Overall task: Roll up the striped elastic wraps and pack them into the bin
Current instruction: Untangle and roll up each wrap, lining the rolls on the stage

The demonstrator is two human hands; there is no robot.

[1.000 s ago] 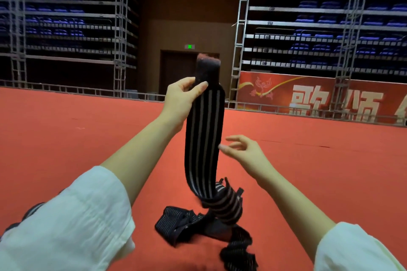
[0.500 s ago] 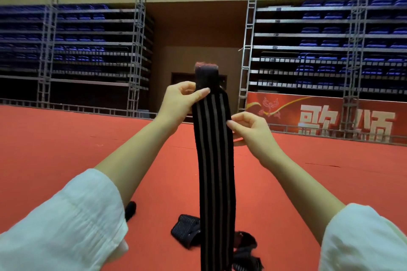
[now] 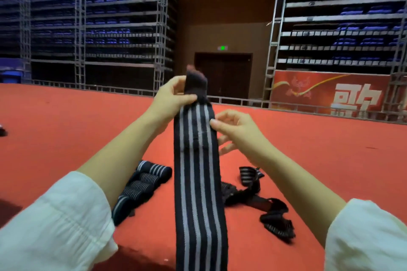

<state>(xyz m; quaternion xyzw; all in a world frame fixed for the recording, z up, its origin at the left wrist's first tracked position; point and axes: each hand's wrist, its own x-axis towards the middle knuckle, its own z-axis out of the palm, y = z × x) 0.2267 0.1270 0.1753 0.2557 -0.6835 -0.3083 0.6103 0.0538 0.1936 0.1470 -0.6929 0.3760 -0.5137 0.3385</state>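
Note:
A long black elastic wrap with white stripes [image 3: 198,182] hangs straight down in front of me. My left hand [image 3: 174,97] pinches it near its top, just under the dark end tab [image 3: 196,81]. My right hand [image 3: 235,127] touches the wrap's right edge a little lower with thumb and forefinger, its other fingers spread behind. On the red floor lie several rolled striped wraps [image 3: 143,187] in a row to the left, and a loose tangled wrap [image 3: 259,202] to the right. No bin is in view.
The red carpeted platform [image 3: 66,138] ends at a low metal rail [image 3: 110,89] ahead. Beyond stand folded blue seat racks on scaffolding [image 3: 99,28], a dark doorway [image 3: 223,77] and a red banner [image 3: 330,92]. A dark object [image 3: 2,131] lies at the far left edge.
The wrap has been lifted off the floor pile and now hangs straight. My right hand came up from open air to its right edge, then slid slightly lower. The view tilted down.

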